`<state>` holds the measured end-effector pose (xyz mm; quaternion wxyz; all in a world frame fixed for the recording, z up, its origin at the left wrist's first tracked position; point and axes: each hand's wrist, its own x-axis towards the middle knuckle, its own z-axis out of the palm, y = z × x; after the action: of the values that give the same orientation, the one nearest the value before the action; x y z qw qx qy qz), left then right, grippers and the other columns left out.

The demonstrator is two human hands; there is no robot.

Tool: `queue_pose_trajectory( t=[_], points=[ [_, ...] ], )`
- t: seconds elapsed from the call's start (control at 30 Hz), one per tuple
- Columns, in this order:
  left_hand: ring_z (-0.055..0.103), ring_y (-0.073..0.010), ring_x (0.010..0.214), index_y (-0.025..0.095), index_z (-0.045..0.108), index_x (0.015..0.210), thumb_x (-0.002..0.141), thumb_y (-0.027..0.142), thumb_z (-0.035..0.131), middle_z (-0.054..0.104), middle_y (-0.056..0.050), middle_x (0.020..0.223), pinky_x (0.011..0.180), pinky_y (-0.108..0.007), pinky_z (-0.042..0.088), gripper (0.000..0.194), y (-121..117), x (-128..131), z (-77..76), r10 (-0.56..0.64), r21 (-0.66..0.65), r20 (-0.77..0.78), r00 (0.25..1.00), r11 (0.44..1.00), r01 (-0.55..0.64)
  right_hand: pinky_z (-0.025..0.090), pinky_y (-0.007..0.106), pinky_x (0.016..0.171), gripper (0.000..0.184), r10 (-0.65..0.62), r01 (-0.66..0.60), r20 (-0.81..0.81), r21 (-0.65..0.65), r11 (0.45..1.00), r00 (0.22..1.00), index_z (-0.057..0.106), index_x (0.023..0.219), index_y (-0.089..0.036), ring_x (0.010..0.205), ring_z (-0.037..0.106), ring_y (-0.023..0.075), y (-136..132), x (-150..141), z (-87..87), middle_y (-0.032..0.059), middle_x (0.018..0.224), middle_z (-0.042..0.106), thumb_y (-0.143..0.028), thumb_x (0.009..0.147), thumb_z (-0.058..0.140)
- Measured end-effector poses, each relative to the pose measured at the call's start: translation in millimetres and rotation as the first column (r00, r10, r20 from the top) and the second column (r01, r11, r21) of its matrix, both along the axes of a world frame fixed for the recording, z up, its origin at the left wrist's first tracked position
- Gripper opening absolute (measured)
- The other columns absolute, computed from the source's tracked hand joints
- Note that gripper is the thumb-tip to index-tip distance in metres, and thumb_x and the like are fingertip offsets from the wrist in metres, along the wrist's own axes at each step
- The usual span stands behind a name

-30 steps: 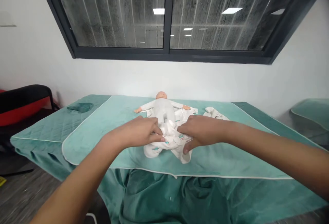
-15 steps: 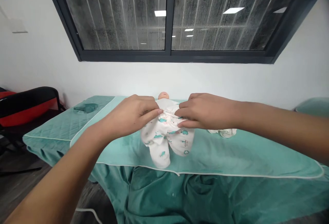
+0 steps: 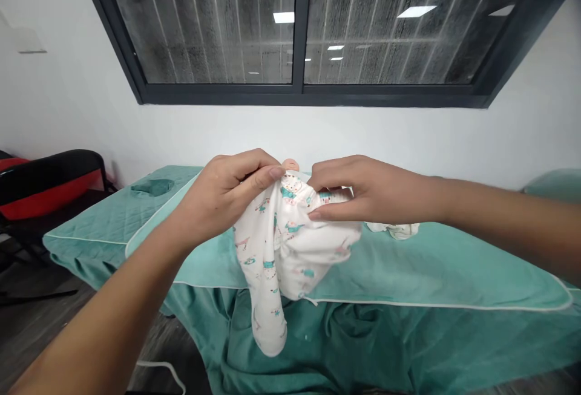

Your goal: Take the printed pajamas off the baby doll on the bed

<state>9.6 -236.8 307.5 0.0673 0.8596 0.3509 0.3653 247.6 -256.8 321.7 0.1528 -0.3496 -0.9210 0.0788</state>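
Observation:
White footed baby pants (image 3: 295,244) with small coloured prints hang bunched between my hands over the bed. One long leg of the pants droops past the white-edged cloth, while the other side bulges to the right. My left hand (image 3: 236,192) is closed, its thumb and fingers pinching the upper left edge of the fabric. On the opposite side, my right hand (image 3: 363,189) grips the upper right part between thumb and fingers. Just behind the pants, the top of a baby doll's head (image 3: 290,164) peeks out; the fabric and hands hide the rest of the doll.
Light green cloth (image 3: 431,268) with white piping covers the darker green quilted bed (image 3: 100,219), which has a face hole at left. A crumpled white cloth (image 3: 399,230) lies beyond my right wrist. A red and black chair (image 3: 54,183) stands left; a window is above.
Both hands have risen slightly, lifting the pants. The left leg now hangs lower over the bed's front edge, and the right side has spread outward to the right.

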Motion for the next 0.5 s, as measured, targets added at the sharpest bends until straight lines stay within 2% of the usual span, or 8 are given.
queue_pose_trajectory(
  t=[0.1, 0.2, 0.3, 0.37, 0.43, 0.5],
  points=[
    [0.057, -0.0129, 0.066, 0.020, 0.070, 0.083, 0.093, 0.049, 0.046, 0.068, 0.000, 0.075, 0.060, -0.022, 0.039, 0.039, 1.5, -3.9, 0.5, -0.004, -0.050, -0.028, 1.000, 0.999, 0.002, 0.036, 0.028, 0.063, 0.031, -0.049, 0.039, -0.055, -0.166, 0.985, 0.997, 0.064, 0.080, -0.022, 0.068, 0.052, 0.0139, -1.3, 3.7, 6.6, -0.0017, 0.075, 0.060, -0.052, 0.087, 0.058],
    [0.054, -0.0123, 0.061, 0.020, 0.069, 0.080, 0.090, 0.051, 0.050, 0.065, 0.001, 0.069, 0.056, -0.022, 0.036, 0.037, 7.5, -9.8, 0.2, -0.035, -0.118, -0.163, 0.986, 0.993, 0.016, 0.036, 0.028, 0.061, 0.036, -0.091, 0.092, 0.017, -0.251, 0.964, 0.996, 0.063, 0.074, -0.022, 0.063, 0.050, 0.0132, 6.9, 13.8, 6.4, -0.0023, 0.071, 0.057, -0.056, 0.086, 0.058],
    [0.054, -0.0134, 0.065, 0.021, 0.066, 0.076, 0.087, 0.051, 0.054, 0.063, 0.001, 0.072, 0.058, -0.023, 0.036, 0.034, 17.7, -15.3, -4.7, -0.097, -0.156, -0.332, 0.938, 0.987, 0.046, 0.041, 0.031, 0.068, 0.039, -0.092, 0.110, 0.084, -0.243, 0.964, 0.992, 0.067, 0.080, -0.023, 0.075, 0.056, 0.0172, 22.7, 27.4, -3.1, 0.0013, 0.086, 0.064, -0.059, 0.086, 0.056],
    [0.056, -0.0157, 0.075, 0.020, 0.063, 0.078, 0.087, 0.049, 0.055, 0.064, 0.000, 0.082, 0.065, -0.025, 0.039, 0.031, 26.4, -17.6, -13.1, -0.081, -0.123, -0.364, 0.928, 0.992, 0.038, 0.043, 0.034, 0.075, 0.040, -0.141, 0.153, 0.064, -0.258, 0.954, 0.988, 0.071, 0.089, -0.024, 0.088, 0.059, 0.0216, 33.0, 36.5, -12.6, 0.0042, 0.103, 0.066, -0.061, 0.084, 0.057],
    [0.056, -0.0178, 0.082, 0.020, 0.061, 0.079, 0.088, 0.048, 0.054, 0.063, -0.002, 0.090, 0.071, -0.027, 0.040, 0.030, 35.7, -17.0, -26.0, 0.013, -0.068, -0.313, 0.950, 0.997, -0.036, 0.045, 0.035, 0.077, 0.041, -0.204, 0.205, 0.041, -0.369, 0.906, 0.978, 0.072, 0.093, -0.024, 0.092, 0.061, 0.0245, 40.7, 42.8, -23.6, 0.0055, 0.106, 0.068, -0.062, 0.081, 0.060],
    [0.054, -0.0178, 0.077, 0.019, 0.057, 0.074, 0.088, 0.048, 0.053, 0.061, -0.002, 0.082, 0.068, -0.028, 0.039, 0.032, 43.4, -11.5, -41.9, 0.130, -0.090, -0.223, 0.966, 0.984, -0.154, 0.047, 0.036, 0.078, 0.041, -0.257, 0.207, -0.019, -0.534, 0.819, 0.966, 0.073, 0.090, -0.023, 0.091, 0.062, 0.0254, 45.0, 43.2, -37.4, 0.0060, 0.101, 0.070, -0.061, 0.079, 0.064]
  ],
)
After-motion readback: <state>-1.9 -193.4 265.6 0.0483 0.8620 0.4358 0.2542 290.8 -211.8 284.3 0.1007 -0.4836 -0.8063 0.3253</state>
